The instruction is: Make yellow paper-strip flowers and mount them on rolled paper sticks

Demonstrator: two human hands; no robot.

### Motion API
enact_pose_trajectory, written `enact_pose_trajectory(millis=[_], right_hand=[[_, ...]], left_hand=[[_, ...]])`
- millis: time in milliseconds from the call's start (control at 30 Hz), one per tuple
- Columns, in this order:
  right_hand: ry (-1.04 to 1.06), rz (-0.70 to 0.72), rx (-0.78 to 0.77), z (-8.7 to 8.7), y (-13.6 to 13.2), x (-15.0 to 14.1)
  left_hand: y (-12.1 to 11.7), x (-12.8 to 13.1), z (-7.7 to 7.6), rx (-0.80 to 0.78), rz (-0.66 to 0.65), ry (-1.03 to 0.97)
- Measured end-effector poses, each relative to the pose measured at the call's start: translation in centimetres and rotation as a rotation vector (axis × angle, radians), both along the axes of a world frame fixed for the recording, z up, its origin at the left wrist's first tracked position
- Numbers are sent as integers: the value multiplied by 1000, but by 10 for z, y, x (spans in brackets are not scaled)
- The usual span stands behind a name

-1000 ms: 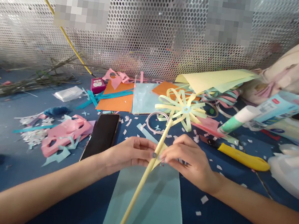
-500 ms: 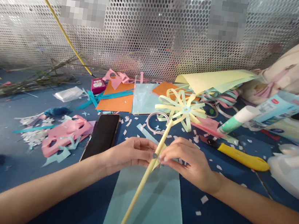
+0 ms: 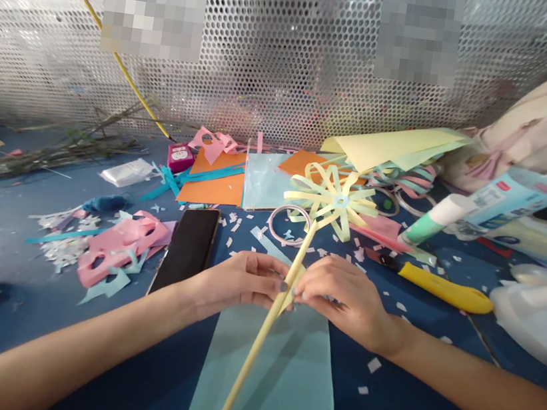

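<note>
A thin pale-yellow paper stem slants up from the bottom edge, with a paper flower of looped yellow strips at its upper end. My left hand is closed around the stem's middle, fingertips pressed on it. On the other side, my right hand pinches close against the stem, at a small yellow paper piece beside it. The fingers partly hide that piece. Under both hands lies a light-blue paper sheet.
A black phone and pink paper scraps lie to the left. A yellow-handled cutter, a glue stick and a white glue-gun-like object are on the right. Behind stands a perforated metal panel.
My right fingers have shifted very slightly at the stem, and my left thumb has moved a little. The stem and flower stay in nearly the same place.
</note>
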State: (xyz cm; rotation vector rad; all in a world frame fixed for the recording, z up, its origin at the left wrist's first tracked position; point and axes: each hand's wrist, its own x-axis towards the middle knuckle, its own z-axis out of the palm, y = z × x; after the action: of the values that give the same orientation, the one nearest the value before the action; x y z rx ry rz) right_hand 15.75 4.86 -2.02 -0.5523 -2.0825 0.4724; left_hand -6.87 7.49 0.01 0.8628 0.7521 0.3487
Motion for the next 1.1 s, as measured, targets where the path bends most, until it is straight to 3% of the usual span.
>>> enact_pose_trajectory(millis=[1100], right_hand=[[24,-14,-65,-2,-2,1]], left_hand=[[-1,0,1,17,-9,6]])
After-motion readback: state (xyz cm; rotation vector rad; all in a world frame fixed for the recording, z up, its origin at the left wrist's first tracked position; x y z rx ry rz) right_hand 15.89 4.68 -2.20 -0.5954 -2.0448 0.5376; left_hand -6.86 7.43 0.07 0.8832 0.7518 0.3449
